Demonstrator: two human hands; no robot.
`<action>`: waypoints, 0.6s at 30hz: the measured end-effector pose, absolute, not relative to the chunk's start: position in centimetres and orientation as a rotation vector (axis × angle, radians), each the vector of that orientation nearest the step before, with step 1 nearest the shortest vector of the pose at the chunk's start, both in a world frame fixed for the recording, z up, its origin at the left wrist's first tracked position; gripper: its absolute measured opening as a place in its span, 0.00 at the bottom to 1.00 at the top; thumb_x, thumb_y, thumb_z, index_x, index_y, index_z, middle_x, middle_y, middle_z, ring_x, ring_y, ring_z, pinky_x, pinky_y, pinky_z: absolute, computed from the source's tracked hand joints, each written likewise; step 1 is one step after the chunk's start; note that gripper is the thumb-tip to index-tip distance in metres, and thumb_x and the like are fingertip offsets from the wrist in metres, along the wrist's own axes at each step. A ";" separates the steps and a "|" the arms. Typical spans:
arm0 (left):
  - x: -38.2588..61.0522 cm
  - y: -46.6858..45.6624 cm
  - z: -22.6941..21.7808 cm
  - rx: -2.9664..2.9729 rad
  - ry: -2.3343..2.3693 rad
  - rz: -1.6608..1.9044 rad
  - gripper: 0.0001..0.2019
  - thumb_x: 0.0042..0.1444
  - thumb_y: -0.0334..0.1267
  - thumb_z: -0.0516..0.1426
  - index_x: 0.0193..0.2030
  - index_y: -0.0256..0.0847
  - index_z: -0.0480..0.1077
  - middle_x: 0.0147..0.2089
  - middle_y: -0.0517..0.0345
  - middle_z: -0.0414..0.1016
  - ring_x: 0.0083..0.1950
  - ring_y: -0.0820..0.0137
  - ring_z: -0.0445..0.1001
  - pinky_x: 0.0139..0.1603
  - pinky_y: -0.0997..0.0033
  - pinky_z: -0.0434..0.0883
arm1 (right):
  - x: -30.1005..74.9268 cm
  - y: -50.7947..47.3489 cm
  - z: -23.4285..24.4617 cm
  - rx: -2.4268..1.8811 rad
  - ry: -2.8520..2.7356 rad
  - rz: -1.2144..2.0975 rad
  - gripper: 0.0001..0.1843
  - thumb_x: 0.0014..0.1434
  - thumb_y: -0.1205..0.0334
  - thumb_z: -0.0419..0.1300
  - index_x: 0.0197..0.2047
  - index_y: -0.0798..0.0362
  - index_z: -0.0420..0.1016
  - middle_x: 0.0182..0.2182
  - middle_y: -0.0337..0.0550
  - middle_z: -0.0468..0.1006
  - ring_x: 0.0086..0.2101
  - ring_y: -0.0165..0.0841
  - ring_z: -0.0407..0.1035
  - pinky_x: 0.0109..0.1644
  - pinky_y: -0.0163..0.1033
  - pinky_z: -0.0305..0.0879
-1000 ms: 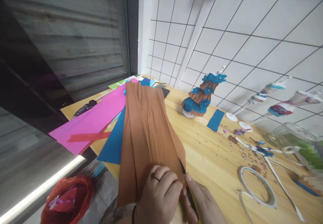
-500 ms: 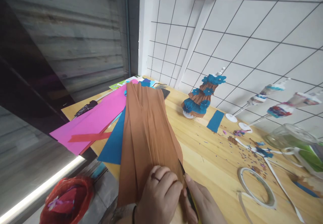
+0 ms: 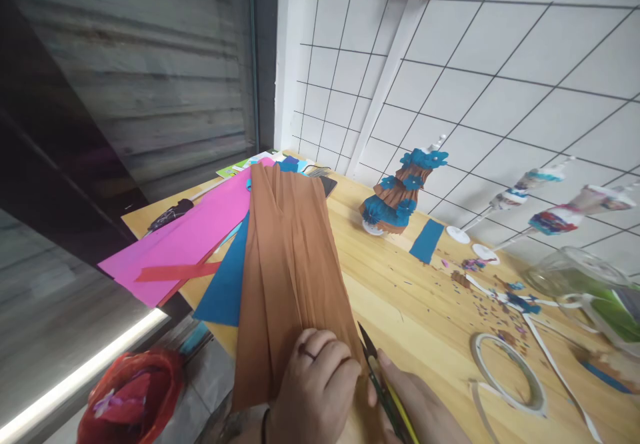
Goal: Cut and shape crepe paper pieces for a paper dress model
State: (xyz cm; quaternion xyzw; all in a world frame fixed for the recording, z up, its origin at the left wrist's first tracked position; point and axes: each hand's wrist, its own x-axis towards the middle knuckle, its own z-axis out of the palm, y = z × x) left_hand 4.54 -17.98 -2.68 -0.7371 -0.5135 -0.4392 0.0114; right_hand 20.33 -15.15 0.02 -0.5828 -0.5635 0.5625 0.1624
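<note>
A long sheet of brown crepe paper (image 3: 300, 251), creased and partly folded, lies lengthwise across the table in front of me. On its near end my left hand (image 3: 320, 381) is closed, fingers curled around and pressing the paper; a ring and a dark wristband show. My right hand (image 3: 410, 397) grips scissors (image 3: 375, 357) with dark blades and a yellow part at the handle. Their tips point away from me, just beside the right edge of the brown paper, close to my left fingers. The handle loops are mostly hidden by the hand.
Pink paper (image 3: 200, 231), a red strip (image 3: 180, 271) and blue paper (image 3: 227, 277) stick out left. A dress form (image 3: 405, 187) in brown and blue paper stands behind. To the right are a tape roll (image 3: 510, 374), scraps and a glass jar (image 3: 575, 274). A red bin (image 3: 130, 397) stands below.
My right hand and the scissors have shifted slightly right and away from the paper's edge. The paper's right edge, bulging outward before, is now narrower and straighter. My left hand has stayed put.
</note>
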 end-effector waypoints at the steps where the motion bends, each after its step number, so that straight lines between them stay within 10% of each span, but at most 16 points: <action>1: 4.5 -18.0 -2.7 -2.303 -1.594 -1.372 0.16 0.61 0.31 0.43 0.25 0.37 0.66 0.27 0.55 0.67 0.35 0.67 0.65 0.37 0.64 0.63 | 20.1 -15.0 0.3 -1.710 -1.538 1.691 0.35 0.50 0.29 0.44 0.25 0.54 0.70 0.13 0.37 0.66 0.16 0.28 0.64 0.24 0.33 0.64; 18: 4.5 -17.7 -2.6 -2.256 -1.557 -1.379 0.15 0.60 0.28 0.43 0.27 0.37 0.66 0.26 0.56 0.68 0.34 0.68 0.66 0.36 0.66 0.64 | 17.3 -13.0 1.0 -1.610 -1.344 1.970 0.32 0.53 0.35 0.45 0.15 0.55 0.62 0.07 0.35 0.64 0.07 0.25 0.59 0.11 0.28 0.53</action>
